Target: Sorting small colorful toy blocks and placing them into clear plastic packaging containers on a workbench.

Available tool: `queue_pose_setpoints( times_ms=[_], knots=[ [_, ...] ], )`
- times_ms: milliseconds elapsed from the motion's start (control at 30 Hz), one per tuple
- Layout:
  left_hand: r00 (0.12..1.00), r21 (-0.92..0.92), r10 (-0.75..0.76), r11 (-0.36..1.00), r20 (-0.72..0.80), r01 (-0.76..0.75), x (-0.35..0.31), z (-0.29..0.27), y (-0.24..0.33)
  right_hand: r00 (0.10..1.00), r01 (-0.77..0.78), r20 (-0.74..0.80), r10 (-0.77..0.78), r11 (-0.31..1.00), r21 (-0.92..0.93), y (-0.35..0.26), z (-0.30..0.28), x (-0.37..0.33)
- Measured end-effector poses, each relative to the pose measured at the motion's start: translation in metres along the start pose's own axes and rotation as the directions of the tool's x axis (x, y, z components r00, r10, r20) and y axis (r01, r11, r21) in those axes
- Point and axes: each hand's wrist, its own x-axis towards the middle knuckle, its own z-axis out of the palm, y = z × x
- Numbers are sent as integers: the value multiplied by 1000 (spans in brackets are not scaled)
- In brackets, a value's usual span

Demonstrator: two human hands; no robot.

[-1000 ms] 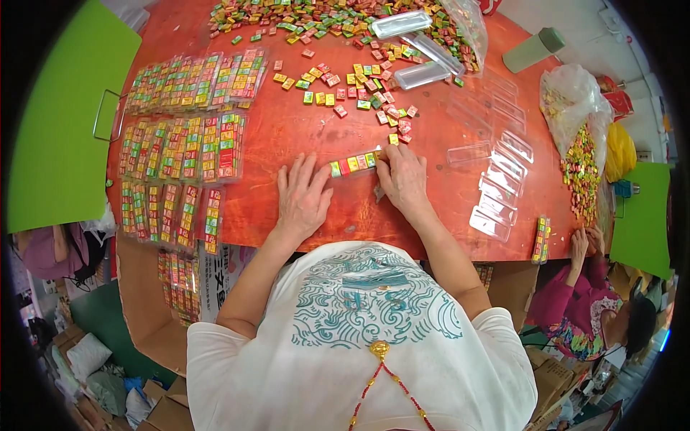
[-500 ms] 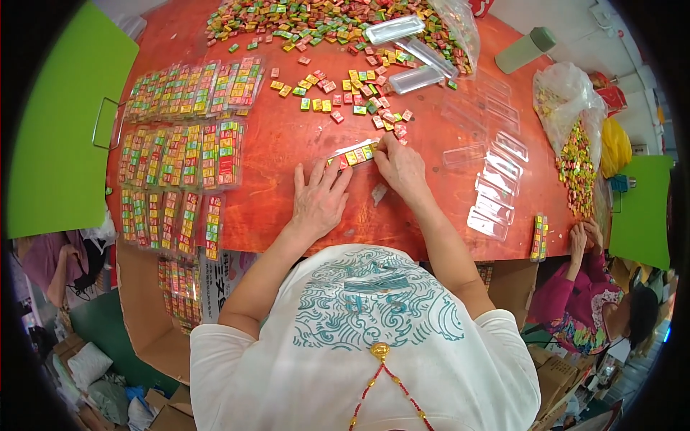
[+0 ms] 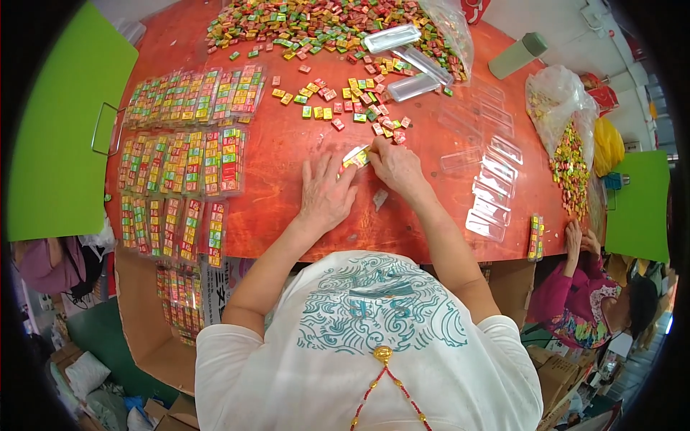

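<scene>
A narrow plastic tray [image 3: 355, 156] holding small wrapped blocks in yellow and red lies slantwise on the red table, between my two hands. My left hand [image 3: 325, 192] grips its left end, with the fingers bent over it and hiding much of the blocks. At the tray's right end my right hand [image 3: 397, 169] is closed, thumb and fingertips pinched together on it. Just beyond the right hand lie loose wrapped blocks [image 3: 379, 128] in red, yellow and green. A small clear scrap [image 3: 380, 199] rests on the table between my wrists.
Rows of filled trays [image 3: 183, 161] cover the left side. A large heap of blocks [image 3: 316, 25] is at the back, beside empty silvery trays [image 3: 413, 87]. Clear lids [image 3: 492, 190] lie on the right. A green bottle [image 3: 519, 56] stands far right, and a co-worker's hands [image 3: 581, 241] are at the right edge.
My left hand has slid up over the tray and covers more of its blocks. The tray now looks tilted. My right hand has shifted slightly left and stays at the right end.
</scene>
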Motion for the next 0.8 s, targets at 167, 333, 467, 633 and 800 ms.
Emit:
queue_pose_setpoints(
  times_ms=[167, 333, 467, 633, 800],
  knots=[
    [996, -13, 53, 998, -78, -54, 9, 16, -6, 991, 88, 92, -93, 995, 54, 2, 2, 0],
    [989, 28, 99, 995, -107, -97, 5, 18, -6, 995, 94, -21, -93, 995, 18, 2, 10, -9],
    [992, 25, 90, 996, -92, -88, 5, 17, -4, 990, 102, -85, -109, 991, -84, 6, 20, -10],
    [992, -3, 78, 997, -100, -78, 6, 18, -3, 989, 62, -133, -62, 998, -2, 3, 20, -11],
    [991, -13, 82, 996, -101, -84, 8, 21, -6, 930, 258, -277, -243, 966, 18, 12, 23, -18]
  ],
)
